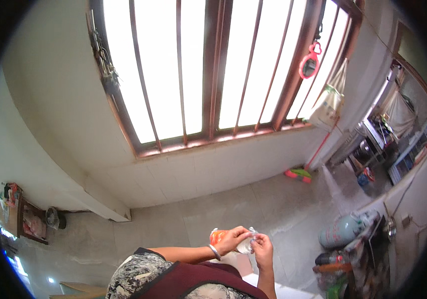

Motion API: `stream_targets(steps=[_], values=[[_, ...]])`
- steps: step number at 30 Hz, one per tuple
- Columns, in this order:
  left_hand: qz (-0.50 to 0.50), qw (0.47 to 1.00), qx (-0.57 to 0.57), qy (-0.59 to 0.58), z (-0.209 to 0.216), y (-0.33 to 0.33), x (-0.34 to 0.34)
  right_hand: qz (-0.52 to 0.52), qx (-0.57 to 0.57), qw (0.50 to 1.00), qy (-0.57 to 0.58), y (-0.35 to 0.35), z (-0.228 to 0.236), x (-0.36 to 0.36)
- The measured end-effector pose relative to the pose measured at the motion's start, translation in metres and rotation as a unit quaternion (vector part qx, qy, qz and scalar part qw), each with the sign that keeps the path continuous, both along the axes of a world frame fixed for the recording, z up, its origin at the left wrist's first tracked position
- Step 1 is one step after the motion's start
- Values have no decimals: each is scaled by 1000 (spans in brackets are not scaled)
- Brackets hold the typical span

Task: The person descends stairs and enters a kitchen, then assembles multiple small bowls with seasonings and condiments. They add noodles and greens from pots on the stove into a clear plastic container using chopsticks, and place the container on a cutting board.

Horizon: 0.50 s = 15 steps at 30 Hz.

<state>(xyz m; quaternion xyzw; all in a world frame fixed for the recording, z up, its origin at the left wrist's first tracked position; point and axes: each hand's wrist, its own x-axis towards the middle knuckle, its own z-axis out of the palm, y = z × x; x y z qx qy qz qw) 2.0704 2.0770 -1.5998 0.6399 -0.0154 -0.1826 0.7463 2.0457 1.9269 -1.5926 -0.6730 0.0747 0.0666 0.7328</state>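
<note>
Both my hands meet in front of my body, low in the head view. My left hand (230, 240), with a silver bangle at its wrist, is closed on an orange-and-white plastic packet (216, 236). The orange part sticks out to the left of the fingers, and a whitish, crinkled part shows to the right. My right hand (263, 250) pinches the packet's clear, shiny upper edge, close to the left fingertips. What is inside the packet cannot be made out.
A barred window (216, 70) fills the wall ahead. A broom (299, 174) leans beneath a hanging cloth bag (329, 107). To the right lies a pale blue gas cylinder (340, 231) among clutter. At left, a bin (54, 218) stands by a small cabinet (30, 222).
</note>
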Motion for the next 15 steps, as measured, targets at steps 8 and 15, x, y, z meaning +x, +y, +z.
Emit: stream_targets(steps=[8,15], values=[[-33,998,-27,-42,-50,-38,150,46,135,988,-66,-59,-63,144],[-101,989,-112,8,-71,-120,287,-90,161,979,-92,-116,-83,247]])
